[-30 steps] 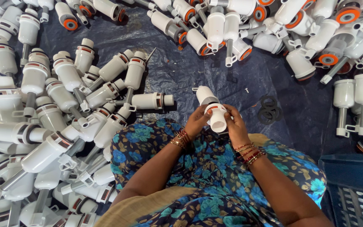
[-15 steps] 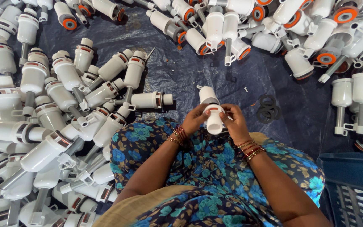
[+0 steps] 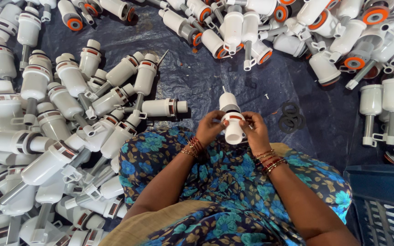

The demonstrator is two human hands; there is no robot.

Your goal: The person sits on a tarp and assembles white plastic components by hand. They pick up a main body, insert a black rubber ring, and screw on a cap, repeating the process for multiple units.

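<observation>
Both of my hands hold one white plastic valve part (image 3: 231, 117) upright over my lap, its open round end toward me. My left hand (image 3: 211, 127) grips its left side with fingertips at a dark band around the middle. On the other side my right hand (image 3: 255, 131) pinches the same band. Red and gold bangles ring both wrists. My blue floral dress (image 3: 226, 182) fills the bottom centre.
A large heap of white valve parts (image 3: 55, 136) lies at the left on a dark plastic sheet (image 3: 206, 73). More parts with orange rings (image 3: 324, 27) are piled along the top and right. Black rubber rings (image 3: 292, 118) sit beside my right hand. A blue crate (image 3: 384, 205) stands at bottom right.
The white part has been turned slightly in my hands and my fingers have shifted onto its middle band. The piles have not moved.
</observation>
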